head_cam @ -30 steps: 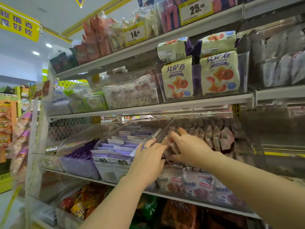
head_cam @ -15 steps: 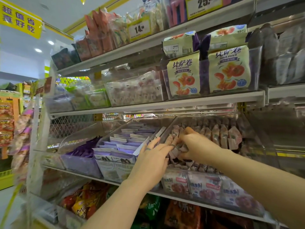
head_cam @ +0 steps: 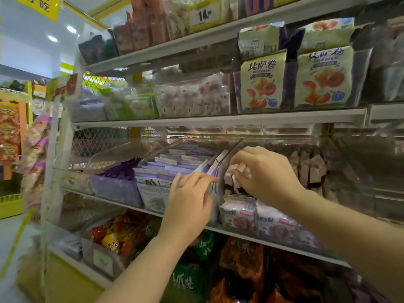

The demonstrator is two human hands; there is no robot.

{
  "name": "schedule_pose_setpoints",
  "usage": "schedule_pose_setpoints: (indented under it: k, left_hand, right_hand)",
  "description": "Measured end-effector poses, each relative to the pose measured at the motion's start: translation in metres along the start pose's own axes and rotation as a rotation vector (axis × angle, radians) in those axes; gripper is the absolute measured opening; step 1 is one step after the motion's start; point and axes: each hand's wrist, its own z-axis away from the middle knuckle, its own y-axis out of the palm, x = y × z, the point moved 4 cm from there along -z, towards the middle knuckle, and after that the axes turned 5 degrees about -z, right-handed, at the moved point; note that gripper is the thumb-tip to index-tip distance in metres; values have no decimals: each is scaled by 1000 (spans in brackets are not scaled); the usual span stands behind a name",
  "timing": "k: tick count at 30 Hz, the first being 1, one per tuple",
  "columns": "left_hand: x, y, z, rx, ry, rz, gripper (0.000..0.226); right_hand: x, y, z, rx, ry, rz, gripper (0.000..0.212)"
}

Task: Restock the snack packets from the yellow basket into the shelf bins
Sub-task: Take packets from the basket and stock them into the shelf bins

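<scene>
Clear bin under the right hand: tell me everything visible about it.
The bin is clear, glossy plastic, open-topped, and sits on a shelf. It holds upright rows of pinkish packets, with more standing against its front wall. The right hand reaches in from above, pinching packets near the left wall; the left hand reaches that wall from outside.

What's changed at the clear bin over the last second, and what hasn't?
The right grip, which lay across the packet row, has drawn its fingers up and now pinches a few small pink-and-white snack packets at the front left of the clear plastic shelf bin. The left grip stays beside it, fingers straight against that bin's side wall. The flat purple-and-white packets in the neighbouring bin lie as before.
</scene>
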Motion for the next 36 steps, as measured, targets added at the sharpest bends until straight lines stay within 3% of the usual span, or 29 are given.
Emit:
schedule_pose_setpoints:
  k: [3, 7, 14, 20, 27, 32, 36]
  left_hand:
    - [31, -11, 39, -88, -71, -20, 34]
    - [94, -18, 112, -163, -245, -47, 26]
    - [207, -3, 269, 25, -586, -157, 27]
    - [277, 27, 386, 289, -880, -181, 25]
    - [305, 85, 505, 643, -1102, -13, 27]
    - [302, 129, 565, 1183, -1145, 216, 39]
    - [290, 149, 594, 1321, -1250, 443, 59]
  right_hand:
    - [56, 24, 4, -3, -141, -113, 8]
    - [125, 91, 16, 171, -212, -246, 15]
    - [233, 244, 71, 534, -330, -396, 18]
    - [297, 368, 151, 1127, -484, -388, 29]
    - [347, 460, 254, 1618, -675, -324, 39]
    - [362, 500, 309, 1845, -760, -304, 59]
    - [366, 520, 335, 1929, -798, -322, 76]
